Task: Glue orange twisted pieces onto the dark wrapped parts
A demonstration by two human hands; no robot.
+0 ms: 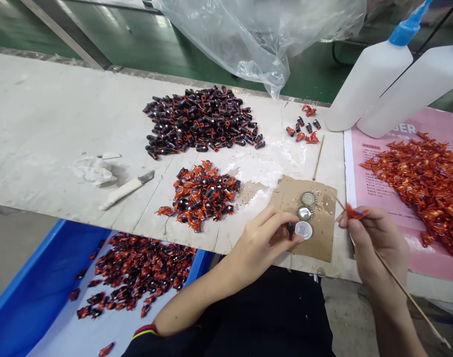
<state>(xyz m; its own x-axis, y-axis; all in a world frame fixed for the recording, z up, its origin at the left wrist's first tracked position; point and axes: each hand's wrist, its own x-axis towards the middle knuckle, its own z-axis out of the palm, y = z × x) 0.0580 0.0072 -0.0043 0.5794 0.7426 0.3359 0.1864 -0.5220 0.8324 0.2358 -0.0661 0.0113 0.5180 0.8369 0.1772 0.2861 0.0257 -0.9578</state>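
The left hand (pixel 258 243) had its grip closed, thumb and fingers pinching a small dark capsule (pixel 291 230) just beside a white disc (pixel 303 230) on a brown cardboard pad (pixel 304 220). Two crimped metal caps (pixel 308 199) lay touching in a line above that disc. At four o'clock from the pad, the right hand (pixel 377 248) was closed around a thin wooden stick (pixel 401 282), with a crumpled orange foil piece (pixel 355 212) at its fingertips.

On the worktop (pixel 62 109), a heap of dark capsules (pixel 200 119) lay at ten o'clock from the pad, and a mixed orange-and-dark heap (pixel 202 196) at nine. Orange foil pieces (pixel 423 188) covered a pink sheet (pixel 442 126) at two o'clock. Two white squeeze bottles (pixel 371 84) stood at one o'clock. A blue tray (pixel 43 292) at eight o'clock held more pieces.
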